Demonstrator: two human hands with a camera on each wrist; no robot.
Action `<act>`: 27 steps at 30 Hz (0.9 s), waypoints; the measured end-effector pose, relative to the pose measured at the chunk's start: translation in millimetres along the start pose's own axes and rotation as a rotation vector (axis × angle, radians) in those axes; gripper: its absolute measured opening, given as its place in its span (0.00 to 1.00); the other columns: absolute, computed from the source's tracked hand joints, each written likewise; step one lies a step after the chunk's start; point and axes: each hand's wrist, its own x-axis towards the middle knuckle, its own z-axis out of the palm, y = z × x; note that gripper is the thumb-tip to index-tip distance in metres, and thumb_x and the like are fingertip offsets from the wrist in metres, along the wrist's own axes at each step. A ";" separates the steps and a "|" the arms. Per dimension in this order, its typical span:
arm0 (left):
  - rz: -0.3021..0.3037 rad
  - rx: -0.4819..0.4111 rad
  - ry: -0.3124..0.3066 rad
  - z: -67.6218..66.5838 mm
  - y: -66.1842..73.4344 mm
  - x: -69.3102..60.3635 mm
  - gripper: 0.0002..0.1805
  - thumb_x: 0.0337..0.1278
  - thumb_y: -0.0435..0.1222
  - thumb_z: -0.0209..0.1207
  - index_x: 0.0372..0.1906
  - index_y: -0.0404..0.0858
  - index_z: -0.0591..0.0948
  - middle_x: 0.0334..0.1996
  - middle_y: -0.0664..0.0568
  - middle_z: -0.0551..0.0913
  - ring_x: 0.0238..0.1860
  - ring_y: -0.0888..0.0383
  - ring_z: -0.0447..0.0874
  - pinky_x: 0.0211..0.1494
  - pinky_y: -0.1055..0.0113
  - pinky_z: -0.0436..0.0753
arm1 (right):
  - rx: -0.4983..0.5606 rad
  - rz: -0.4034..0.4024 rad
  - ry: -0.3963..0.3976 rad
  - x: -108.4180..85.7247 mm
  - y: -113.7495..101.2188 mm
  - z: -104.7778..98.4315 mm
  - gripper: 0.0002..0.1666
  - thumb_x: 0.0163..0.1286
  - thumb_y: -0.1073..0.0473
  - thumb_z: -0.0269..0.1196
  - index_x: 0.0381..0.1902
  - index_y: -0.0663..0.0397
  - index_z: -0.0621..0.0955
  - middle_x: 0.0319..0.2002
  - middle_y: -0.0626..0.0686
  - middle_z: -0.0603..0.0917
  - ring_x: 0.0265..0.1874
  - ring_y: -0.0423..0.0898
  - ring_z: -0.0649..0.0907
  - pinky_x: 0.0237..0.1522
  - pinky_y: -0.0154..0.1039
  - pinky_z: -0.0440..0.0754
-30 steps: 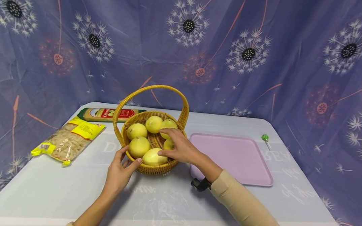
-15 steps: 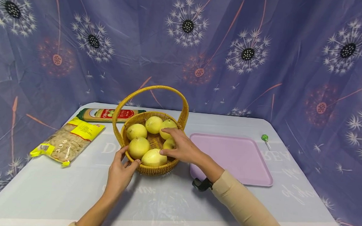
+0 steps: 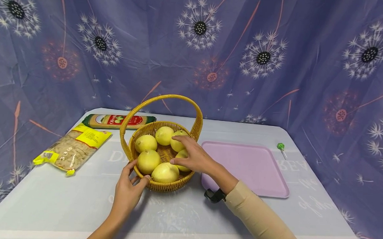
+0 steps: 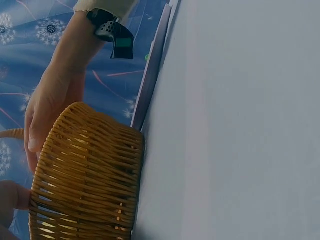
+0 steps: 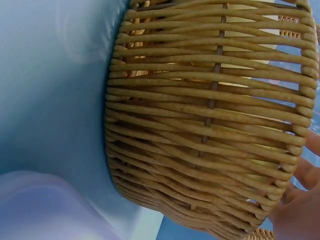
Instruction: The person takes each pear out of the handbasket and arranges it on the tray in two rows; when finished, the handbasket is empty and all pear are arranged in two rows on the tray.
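Note:
A yellow woven basket [image 3: 172,186] with a tall arched handle stands on the table and holds several pale yellow fruits [image 3: 148,162] that look like lemons. At its near left, my left hand [image 3: 129,188] holds the rim between thumb and fingers. My right hand [image 3: 194,155] reaches over the right rim, thumb and fingers spread above the fruit on that side. It partly hides a fruit [image 3: 180,160] beneath it, so contact is unclear. In the left wrist view, the right hand [image 4: 55,100] hangs over the basket wall [image 4: 90,175]. Woven strands fill most of the right wrist view.
A lilac tray [image 3: 244,168] lies right of the basket, with a green lollipop [image 3: 281,146] beyond it. To the left are a yellow-and-clear food bag [image 3: 78,146] and a long green-and-red packet [image 3: 114,120]. A patterned blue curtain [image 3: 150,43] hangs behind the table.
The basket and its fruits have shifted slightly towards me and to the right. My left hand has moved along with the rim; my right hand has stayed nearly in place.

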 end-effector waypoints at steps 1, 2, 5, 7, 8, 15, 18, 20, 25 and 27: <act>0.001 -0.003 -0.002 -0.1 -0.2 -0.2 0.37 0.61 0.41 0.58 0.72 0.44 0.56 0.74 0.41 0.51 0.63 0.38 0.70 0.54 0.60 0.85 | 0.001 -0.002 0.002 0.1 -0.3 0.3 0.45 0.57 0.38 0.67 0.69 0.41 0.64 0.68 0.49 0.66 0.68 0.48 0.65 0.68 0.53 0.69; 0.001 -0.007 -0.004 -0.2 -0.8 -0.2 0.37 0.61 0.41 0.58 0.72 0.45 0.56 0.74 0.41 0.51 0.64 0.38 0.70 0.54 0.60 0.85 | 0.001 -0.009 0.002 0.4 -0.7 0.7 0.45 0.57 0.39 0.67 0.69 0.42 0.64 0.68 0.49 0.67 0.68 0.48 0.65 0.68 0.53 0.68; -0.002 -0.034 -0.024 -2.0 -3.0 -0.6 0.37 0.61 0.44 0.59 0.72 0.46 0.55 0.74 0.42 0.51 0.65 0.38 0.69 0.54 0.62 0.85 | -0.001 -0.026 -0.007 2.3 -2.6 2.2 0.45 0.57 0.40 0.67 0.69 0.42 0.64 0.68 0.49 0.67 0.69 0.48 0.65 0.68 0.53 0.67; -0.004 -0.051 -0.043 -3.8 -5.0 -0.7 0.38 0.61 0.47 0.59 0.72 0.47 0.55 0.74 0.42 0.50 0.66 0.38 0.68 0.54 0.63 0.84 | -0.002 -0.031 -0.021 3.6 -4.1 3.3 0.45 0.57 0.40 0.67 0.69 0.41 0.64 0.68 0.48 0.67 0.69 0.48 0.64 0.68 0.53 0.67; -0.004 -0.055 -0.052 -4.8 -5.9 -0.7 0.39 0.60 0.48 0.59 0.72 0.48 0.55 0.74 0.43 0.49 0.66 0.38 0.67 0.55 0.63 0.84 | -0.003 -0.033 -0.030 4.2 -4.8 3.8 0.45 0.57 0.40 0.67 0.69 0.41 0.63 0.68 0.48 0.67 0.69 0.48 0.64 0.68 0.53 0.68; 0.007 -0.056 -0.095 -11.6 -7.4 1.5 0.38 0.61 0.49 0.58 0.72 0.48 0.56 0.75 0.45 0.48 0.68 0.41 0.64 0.62 0.60 0.78 | 0.009 -0.036 -0.090 6.0 -10.3 4.1 0.45 0.57 0.40 0.67 0.70 0.41 0.63 0.67 0.48 0.67 0.67 0.46 0.67 0.66 0.50 0.71; 0.006 -0.065 -0.104 -13.5 -7.4 2.7 0.37 0.61 0.48 0.58 0.71 0.48 0.57 0.75 0.45 0.48 0.68 0.41 0.64 0.62 0.62 0.78 | 0.015 -0.038 -0.139 6.8 -11.8 4.1 0.46 0.57 0.40 0.68 0.70 0.42 0.64 0.68 0.47 0.67 0.68 0.45 0.66 0.68 0.48 0.69; 0.005 -0.064 -0.106 -14.5 -7.5 2.9 0.37 0.61 0.47 0.58 0.71 0.48 0.57 0.75 0.44 0.49 0.68 0.41 0.64 0.62 0.63 0.79 | 0.010 -0.046 -0.183 7.2 -12.4 4.5 0.45 0.57 0.40 0.67 0.70 0.41 0.64 0.68 0.46 0.67 0.69 0.44 0.65 0.69 0.47 0.68; 0.009 -0.066 -0.112 -16.5 -7.7 3.2 0.37 0.61 0.46 0.59 0.71 0.46 0.58 0.75 0.43 0.48 0.68 0.41 0.64 0.60 0.65 0.79 | -0.018 -0.098 -0.256 8.7 -12.8 5.5 0.44 0.58 0.41 0.67 0.69 0.42 0.65 0.68 0.44 0.68 0.68 0.43 0.66 0.69 0.44 0.69; 0.014 -0.063 -0.113 -17.1 -8.0 3.4 0.37 0.60 0.46 0.59 0.71 0.46 0.58 0.75 0.43 0.48 0.68 0.41 0.65 0.59 0.66 0.80 | -0.028 -0.114 -0.273 9.3 -13.0 5.6 0.44 0.58 0.41 0.67 0.69 0.43 0.66 0.67 0.44 0.69 0.68 0.42 0.67 0.69 0.43 0.69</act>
